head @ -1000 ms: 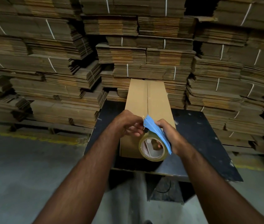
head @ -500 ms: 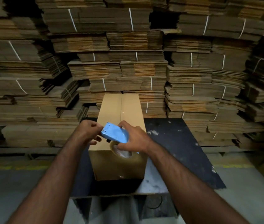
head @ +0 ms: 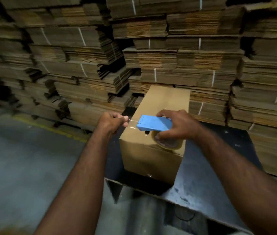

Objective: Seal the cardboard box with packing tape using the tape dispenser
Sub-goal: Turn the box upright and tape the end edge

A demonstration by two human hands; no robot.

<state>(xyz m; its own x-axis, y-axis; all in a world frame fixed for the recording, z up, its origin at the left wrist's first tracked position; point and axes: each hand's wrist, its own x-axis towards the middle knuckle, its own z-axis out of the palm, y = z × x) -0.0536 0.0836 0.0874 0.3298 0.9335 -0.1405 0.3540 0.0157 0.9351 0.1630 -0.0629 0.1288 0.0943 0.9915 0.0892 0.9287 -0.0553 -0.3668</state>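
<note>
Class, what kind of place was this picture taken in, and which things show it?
Probably a box warehouse or packing area: strapped stacks of flattened cardboard fill the background, a cardboard box sits on a dark worktable, and the floor is bare concrete.

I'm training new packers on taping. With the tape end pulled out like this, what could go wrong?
1. The clear tape strip pinched by the left hand hangs free in the air; it could fold and stick to itself.
2. The right hand holds the blue dispenser off the cardboard box; neither hand steadies the box, so it may slide.
</note>
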